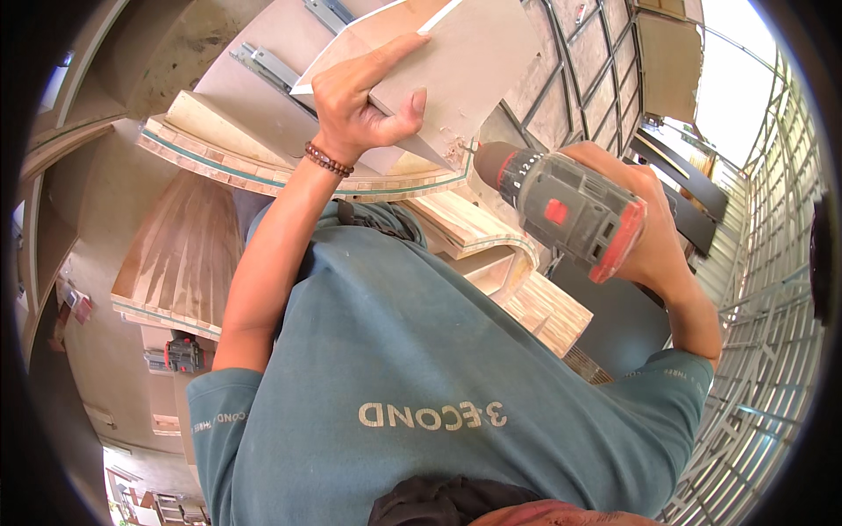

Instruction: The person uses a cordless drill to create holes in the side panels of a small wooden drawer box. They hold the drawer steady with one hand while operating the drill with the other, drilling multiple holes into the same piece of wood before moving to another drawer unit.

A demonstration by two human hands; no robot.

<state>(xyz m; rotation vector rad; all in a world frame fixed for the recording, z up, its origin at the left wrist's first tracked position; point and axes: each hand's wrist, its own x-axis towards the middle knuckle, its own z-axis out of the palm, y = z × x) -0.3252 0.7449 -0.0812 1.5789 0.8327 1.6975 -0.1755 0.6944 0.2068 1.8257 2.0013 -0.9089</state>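
A pale grey wooden box, with white edges and a drawer's shape, stands on a light board. My left hand, a beaded bracelet at its wrist, is closed over the box's upper edge. Its index finger lies along that edge, the thumb presses the side, and the other fingers are partly hidden. In my right hand is a grey and red cordless drill, tilted toward the box. The drill bit reaches the box's lower right corner, beside wood shavings; whether it touches cannot be made out.
Metal drawer slides lie left of the box. The light board has a curved edge with a green stripe. Stacked curved wooden pieces are below. Another red and black power tool lies at left. A metal lattice stands at right.
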